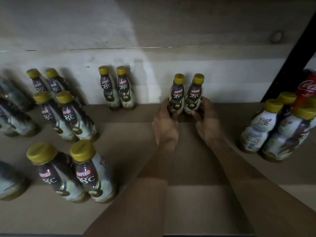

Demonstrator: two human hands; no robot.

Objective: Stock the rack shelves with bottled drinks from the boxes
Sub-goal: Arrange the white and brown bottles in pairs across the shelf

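Two Kopiko coffee bottles with yellow caps stand upright side by side at the back of the cardboard-lined shelf, against the white wall. My left hand is closed around the lower part of the left bottle. My right hand grips the base of the right bottle. Both forearms reach in from the lower right.
Another pair of the same bottles stands at the back, left of my hands. Several more pairs fill the shelf's left side. At the right stand more bottles, a red Coca-Cola bottle and the black rack post.
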